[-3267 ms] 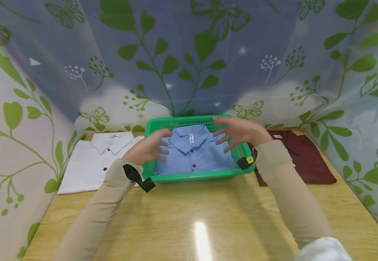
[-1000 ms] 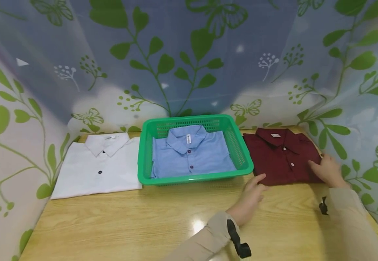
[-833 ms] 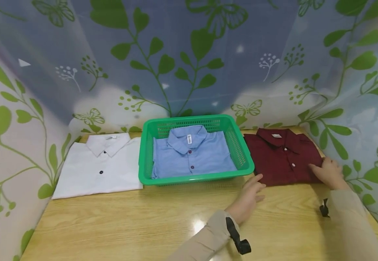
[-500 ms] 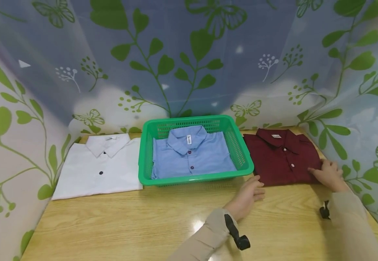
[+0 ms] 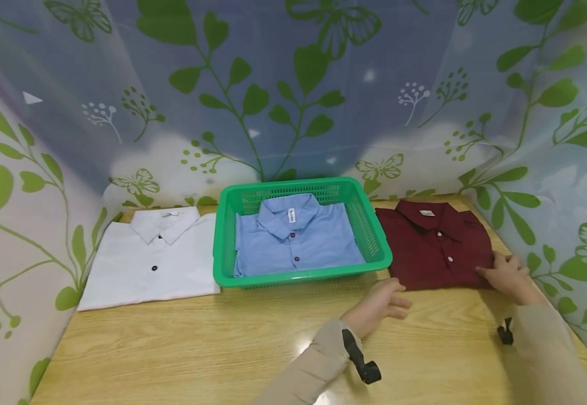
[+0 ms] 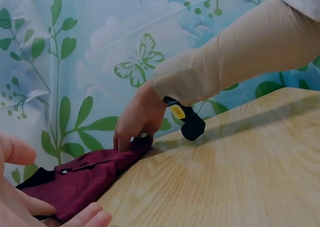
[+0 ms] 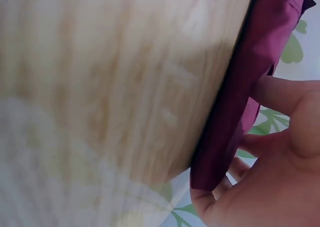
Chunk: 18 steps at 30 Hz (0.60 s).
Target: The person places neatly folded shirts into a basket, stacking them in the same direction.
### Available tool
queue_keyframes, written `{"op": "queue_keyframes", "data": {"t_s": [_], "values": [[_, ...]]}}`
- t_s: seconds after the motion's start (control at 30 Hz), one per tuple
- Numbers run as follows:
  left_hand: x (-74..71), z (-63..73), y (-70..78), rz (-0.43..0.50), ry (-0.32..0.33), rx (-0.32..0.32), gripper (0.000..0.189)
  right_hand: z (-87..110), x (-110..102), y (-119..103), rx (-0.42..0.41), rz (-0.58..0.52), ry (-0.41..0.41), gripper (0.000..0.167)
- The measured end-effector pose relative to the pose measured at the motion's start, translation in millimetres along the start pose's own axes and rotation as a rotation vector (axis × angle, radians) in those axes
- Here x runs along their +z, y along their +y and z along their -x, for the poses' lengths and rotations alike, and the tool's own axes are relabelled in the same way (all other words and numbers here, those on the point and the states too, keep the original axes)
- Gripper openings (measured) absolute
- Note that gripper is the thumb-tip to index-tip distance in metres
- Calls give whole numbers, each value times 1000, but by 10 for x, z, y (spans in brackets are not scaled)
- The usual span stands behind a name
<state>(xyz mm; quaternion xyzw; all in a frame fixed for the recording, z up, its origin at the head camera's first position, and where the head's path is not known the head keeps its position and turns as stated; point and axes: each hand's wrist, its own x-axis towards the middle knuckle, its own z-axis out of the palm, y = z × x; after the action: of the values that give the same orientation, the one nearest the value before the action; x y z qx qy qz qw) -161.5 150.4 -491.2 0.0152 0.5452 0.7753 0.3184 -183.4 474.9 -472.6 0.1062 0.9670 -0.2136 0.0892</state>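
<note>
Evidently, the right hand (image 5: 511,278) grips the folded maroon cloth shirt (image 5: 425,247) by its four o'clock edge, thumb on top and fingers curled beneath, likely because so limp and flat a bundle needs backing on both faces to keep its fold. The left hand (image 5: 374,309) is near that shirt's lower corner, between seven and eight o'clock, its fingers loosely spread and holding nothing; whether a fingertip touches the cloth I cannot tell. The maroon shirt lies on the pale wood-grain table (image 5: 197,349), at three o'clock from the green perforated plastic basket (image 5: 324,274), while the folded white cloth shirt (image 5: 121,264) lies at nine o'clock. Inside the basket, the folded light-blue cloth shirt (image 5: 253,242) rests flat, collar towards twelve; the wide rectangular shape presumably spares it from bunching. The basket's rim is smooth and glossy, its walls pierced with small openings; the blue cloth looks soft and faintly rumpled, the white one crisper. Pointed collars and round buttons show on all three shirts, and the table's sheen throws back a bright spot.
</note>
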Motion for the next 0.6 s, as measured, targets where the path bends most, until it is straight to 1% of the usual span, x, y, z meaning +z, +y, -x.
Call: {"op": "queue_keyframes", "data": {"t_s": [0.17,0.23,0.33,0.47,0.6], "values": [[11,53,-11,7,5,-17,48,52,9,-14,-12,-4,1,74],[18,84,-13,-6,-5,-28,41,73,12,-19,-15,-2,10,72],[22,147,-12,-53,-30,-49,33,104,9,-26,-4,-9,16,71],[17,235,0,-102,-58,-90,32,155,4,-31,11,-31,9,71],[9,304,0,-95,-61,-122,34,212,14,-26,-8,-29,7,71]]}}
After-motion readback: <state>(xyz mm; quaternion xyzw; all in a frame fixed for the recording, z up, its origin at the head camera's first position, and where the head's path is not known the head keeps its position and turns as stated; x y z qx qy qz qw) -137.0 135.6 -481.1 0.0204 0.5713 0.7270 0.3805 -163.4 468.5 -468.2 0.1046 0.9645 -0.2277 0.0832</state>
